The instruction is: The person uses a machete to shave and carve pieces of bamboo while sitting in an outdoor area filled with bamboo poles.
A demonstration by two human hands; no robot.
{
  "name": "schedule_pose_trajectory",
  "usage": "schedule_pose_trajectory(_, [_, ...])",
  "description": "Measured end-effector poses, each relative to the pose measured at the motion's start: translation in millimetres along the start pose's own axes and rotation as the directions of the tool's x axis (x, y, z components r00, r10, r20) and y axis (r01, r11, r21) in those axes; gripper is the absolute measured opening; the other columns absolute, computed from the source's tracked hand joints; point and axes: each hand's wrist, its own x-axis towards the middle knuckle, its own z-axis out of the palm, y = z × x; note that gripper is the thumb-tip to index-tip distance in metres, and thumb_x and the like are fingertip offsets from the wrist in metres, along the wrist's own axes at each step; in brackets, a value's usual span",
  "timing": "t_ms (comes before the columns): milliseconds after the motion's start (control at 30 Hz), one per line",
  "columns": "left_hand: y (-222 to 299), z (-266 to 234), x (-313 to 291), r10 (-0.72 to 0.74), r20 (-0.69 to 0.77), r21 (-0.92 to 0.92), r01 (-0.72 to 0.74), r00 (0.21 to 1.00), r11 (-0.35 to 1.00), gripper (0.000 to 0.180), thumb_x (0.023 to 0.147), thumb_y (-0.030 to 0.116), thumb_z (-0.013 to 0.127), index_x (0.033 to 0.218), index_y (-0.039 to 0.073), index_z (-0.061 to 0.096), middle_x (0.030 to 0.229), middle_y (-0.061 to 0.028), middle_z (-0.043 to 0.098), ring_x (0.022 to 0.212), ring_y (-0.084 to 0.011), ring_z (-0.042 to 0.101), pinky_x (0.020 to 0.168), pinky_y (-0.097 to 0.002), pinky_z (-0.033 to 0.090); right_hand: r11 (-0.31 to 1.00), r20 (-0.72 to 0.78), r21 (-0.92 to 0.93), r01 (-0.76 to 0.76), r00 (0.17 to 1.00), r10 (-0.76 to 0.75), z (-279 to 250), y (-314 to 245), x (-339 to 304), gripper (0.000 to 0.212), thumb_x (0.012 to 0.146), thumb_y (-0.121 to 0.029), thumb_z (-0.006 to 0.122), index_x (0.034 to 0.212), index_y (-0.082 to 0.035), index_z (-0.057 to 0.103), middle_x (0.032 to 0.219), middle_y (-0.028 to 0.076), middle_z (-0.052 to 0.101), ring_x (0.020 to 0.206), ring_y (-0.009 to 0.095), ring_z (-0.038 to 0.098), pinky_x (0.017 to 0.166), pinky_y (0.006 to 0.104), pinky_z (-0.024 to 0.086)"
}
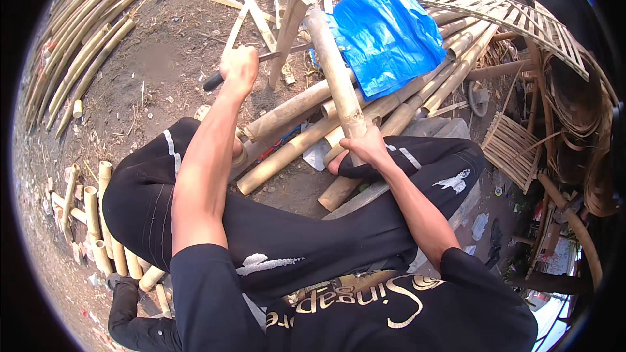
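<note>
Plainly, both hands were full: the left hand (240,68) had its fingers curled tight around a knife (213,81), whose black handle stuck out on the left while the blade pointed right, toward a wooden post (285,42). The right hand (370,145) had its fingers closed around the lower end of a thick bamboo piece (336,68), which stood tilted in front of the person, its upper end near the top of the post; whether the two touched, I could not tell. Nor was it clear whether the blade met the bamboo piece. Just beyond it, to the right, a crumpled blue tarp (391,32) was draped over long bamboo poles (287,163), some of which ran back between the person's bent legs, clad in black trousers (313,228). Pale bamboo strips (257,16) lay on the dirt ground (176,45) past the left hand. Farther off, more long poles were stacked at the upper left, short bamboo lengths (92,212) sat near the left knee, and a slatted rack (512,150) leaned at the right.
</note>
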Motion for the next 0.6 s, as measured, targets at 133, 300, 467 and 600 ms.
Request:
schedule_pose_trajectory(133, [10.4, -9.5, -4.6, -0.108, 0.069, -0.062, 0.112, 0.992, 0.992, 0.018, 0.088, 0.009, 0.059, 0.094, 0.000, 0.075, 0.090, -0.0218, 0.074, 0.083, -0.0360, 0.075, 0.069, -0.0430, 0.061, 0.985, 0.010, 0.164, 0.045, 0.999, -0.047, -69.2, -17.2, 0.2, 0.036, 0.066, -0.021, 0.077, 0.088, 0.007, 0.069, 0.079, 0.011, 0.070, 0.069, 0.016, 0.066, 0.064, 0.0315, 0.053])
schedule_pose_trajectory(300, [-13.8, -9.5, -20.6, -0.250, 0.142, -0.073, 0.262, 0.958, 0.962, 0.025, 0.094, 0.010, 0.052, 0.099, 0.001, 0.075, 0.101, -0.0193, 0.073, 0.096, -0.0339, 0.073, 0.078, -0.0432, 0.060, 0.781, -0.335, 0.367, 0.505, 0.855, -0.395, -143.6, -105.8, -53.0, 0.020, 0.078, -0.013, 0.077, 0.089, 0.001, 0.067, 0.078, 0.005, 0.067, 0.067, 0.012, 0.063, 0.064, 0.0281, 0.049])
schedule_pose_trajectory(467, [-12.9, -0.9, -19.8, -0.249, 0.126, -0.110, 0.263, 0.960, 0.958, 0.024, 0.092, 0.009, 0.053, 0.099, 0.000, 0.074, 0.101, -0.0214, 0.073, 0.096, -0.0359, 0.073, 0.080, -0.0442, 0.059, 0.504, -0.704, 0.336, 0.796, 0.567, -0.428, -132.8, -152.0, -44.3, 0.023, 0.078, -0.007, 0.078, 0.095, 0.002, 0.066, 0.085, 0.007, 0.069, 0.073, 0.014, 0.067, 0.071, 0.0294, 0.054])
schedule_pose_trajectory(600, [-27.4, 15.8, -18.0, -0.169, 0.052, -0.109, 0.174, 0.984, 0.979, 0.018, 0.086, 0.007, 0.059, 0.093, -0.002, 0.073, 0.090, -0.0234, 0.073, 0.086, -0.0389, 0.073, 0.072, -0.0456, 0.060, 0.743, -0.405, 0.328, 0.584, 0.797, -0.447, -15.6, -75.4, 4.5, 0.022, 0.071, -0.011, 0.081, 0.085, 0.000, 0.068, 0.078, 0.004, 0.070, 0.076, 0.013, 0.067, 0.070, 0.0297, 0.054])
